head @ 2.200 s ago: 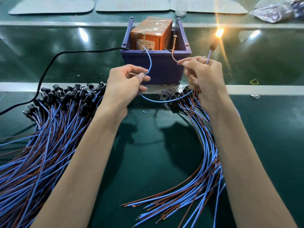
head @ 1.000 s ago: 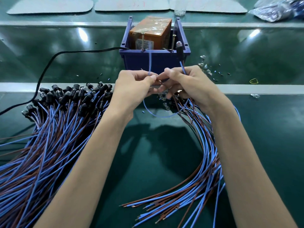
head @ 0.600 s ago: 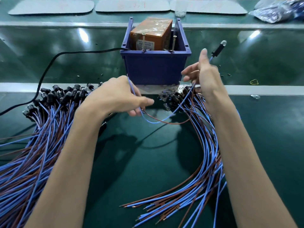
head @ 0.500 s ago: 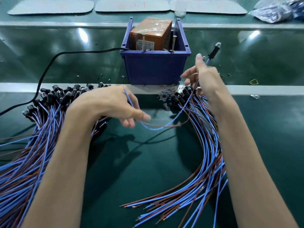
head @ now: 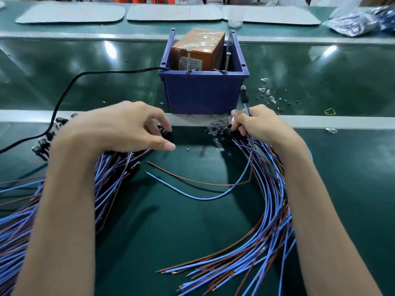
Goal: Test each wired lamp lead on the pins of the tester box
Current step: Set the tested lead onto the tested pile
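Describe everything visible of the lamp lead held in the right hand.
The lamp lead has a small clear bulb, unlit, on a black holder, standing nearly upright before the blue bin. The right hand pinches its blue and brown wires just below. Both wires loop leftward over the green mat; their free ends touch no pins.

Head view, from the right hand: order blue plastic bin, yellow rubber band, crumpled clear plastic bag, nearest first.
From the right hand, gripping a blue-and-brown lamp lead:
1. blue plastic bin, just ahead and left.
2. yellow rubber band, off to the right on the belt.
3. crumpled clear plastic bag, far back right.
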`<control>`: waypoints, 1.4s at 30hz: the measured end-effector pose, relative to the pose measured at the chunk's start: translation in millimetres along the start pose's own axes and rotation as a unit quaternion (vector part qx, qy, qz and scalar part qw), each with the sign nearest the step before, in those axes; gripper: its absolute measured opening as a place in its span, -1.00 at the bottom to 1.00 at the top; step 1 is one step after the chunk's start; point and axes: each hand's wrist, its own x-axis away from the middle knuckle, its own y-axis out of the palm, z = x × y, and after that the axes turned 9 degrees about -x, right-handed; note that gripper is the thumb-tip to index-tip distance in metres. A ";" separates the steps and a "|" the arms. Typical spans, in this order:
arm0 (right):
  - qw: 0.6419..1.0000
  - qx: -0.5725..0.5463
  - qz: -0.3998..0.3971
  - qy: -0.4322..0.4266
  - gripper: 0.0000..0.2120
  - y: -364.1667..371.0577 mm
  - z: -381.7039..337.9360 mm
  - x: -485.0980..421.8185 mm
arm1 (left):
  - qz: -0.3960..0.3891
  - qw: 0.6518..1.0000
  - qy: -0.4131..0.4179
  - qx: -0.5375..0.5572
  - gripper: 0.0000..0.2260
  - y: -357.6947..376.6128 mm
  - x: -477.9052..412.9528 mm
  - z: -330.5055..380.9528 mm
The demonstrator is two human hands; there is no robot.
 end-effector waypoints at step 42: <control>0.998 -0.007 -0.046 -0.039 -0.86 -5.7 -1.3 4.3 | -0.191 0.946 0.224 -0.136 -0.78 83.8 -4.0 121.9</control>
